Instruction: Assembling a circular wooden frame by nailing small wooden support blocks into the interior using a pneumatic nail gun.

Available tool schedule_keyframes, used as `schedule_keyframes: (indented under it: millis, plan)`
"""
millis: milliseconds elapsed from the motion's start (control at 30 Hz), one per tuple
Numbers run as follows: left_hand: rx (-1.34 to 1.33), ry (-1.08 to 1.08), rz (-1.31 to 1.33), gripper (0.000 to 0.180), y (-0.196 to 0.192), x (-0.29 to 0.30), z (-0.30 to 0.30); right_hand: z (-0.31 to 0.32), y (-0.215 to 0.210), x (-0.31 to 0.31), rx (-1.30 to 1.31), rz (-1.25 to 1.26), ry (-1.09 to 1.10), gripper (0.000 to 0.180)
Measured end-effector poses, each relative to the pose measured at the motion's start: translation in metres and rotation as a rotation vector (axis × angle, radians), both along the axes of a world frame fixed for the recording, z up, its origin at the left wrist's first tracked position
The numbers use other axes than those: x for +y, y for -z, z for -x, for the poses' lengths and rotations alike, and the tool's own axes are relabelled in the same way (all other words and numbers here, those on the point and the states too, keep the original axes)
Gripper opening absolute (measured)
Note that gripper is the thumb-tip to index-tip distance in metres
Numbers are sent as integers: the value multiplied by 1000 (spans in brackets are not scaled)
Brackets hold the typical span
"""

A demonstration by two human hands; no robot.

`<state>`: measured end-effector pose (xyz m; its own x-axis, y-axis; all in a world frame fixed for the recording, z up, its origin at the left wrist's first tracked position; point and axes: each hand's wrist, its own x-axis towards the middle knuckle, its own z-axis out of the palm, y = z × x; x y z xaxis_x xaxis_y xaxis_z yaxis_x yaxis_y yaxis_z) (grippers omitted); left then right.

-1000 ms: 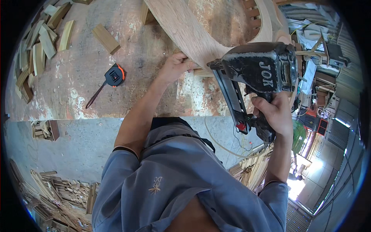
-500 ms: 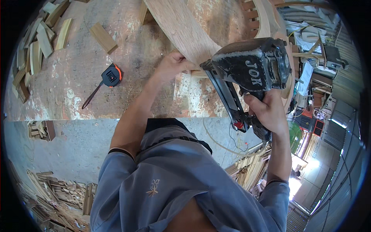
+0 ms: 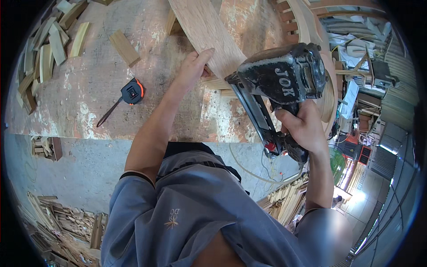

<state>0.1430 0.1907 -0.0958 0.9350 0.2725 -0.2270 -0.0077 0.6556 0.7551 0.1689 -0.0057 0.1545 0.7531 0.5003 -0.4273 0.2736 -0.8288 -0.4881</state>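
Observation:
My right hand (image 3: 303, 127) is wrapped round the handle of a black nail gun (image 3: 282, 73). The gun's nose rests at or just over the near end of a long, flat wooden board (image 3: 207, 33); contact cannot be made out. With thumb on top and fingers curled under, my left hand (image 3: 195, 66) grips the board's left edge. Beneath that near end, partly hidden, lie light wooden pieces (image 3: 218, 84). A wooden block (image 3: 174, 24) shows under the board farther back.
The worn wooden workbench (image 3: 80, 107) carries a black-and-orange tape measure (image 3: 132, 91) with a strap, a loose wood block (image 3: 124, 47) and a pile of offcuts (image 3: 46, 53) at left. A curved slatted wooden frame (image 3: 296, 22) stands far right. A hose (image 3: 249, 168) trails over the floor.
My left hand has moved up from beside the board's near end and its thumb now lies on top. The nail gun has shifted slightly left.

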Motion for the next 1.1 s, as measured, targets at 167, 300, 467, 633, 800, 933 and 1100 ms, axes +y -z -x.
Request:
schedule_keyframes:
  millis: [167, 300, 467, 633, 800, 933, 1100]
  plan:
    - [41, -60, -8, 37, 5, -1, -1, 1, -7, -2, 9, -36, 31, 16]
    - [36, -37, -27, 34, -5, 9, 10, -8, 9, 0, -143, -31, -177, 18]
    - [254, -349, -517, 31, 4, 73, 47, 8, -11, -16, 48, -98, 202, 15]
    - [796, -740, -1026, 43, -12, 167, 66, -15, 15, -16, -17, -19, 178, 17]
    - [929, -595, -1140, 56, 22, 203, 65, -8, 20, -16, -76, -12, 178, 24]
    - [816, -587, -1486, 67, -1, 226, 66, -1, 30, -47, -89, 182, 301, 32]
    - [1046, -256, -1618, 69, -34, 285, 79, 1, 40, -47, -108, 240, 360, 38]
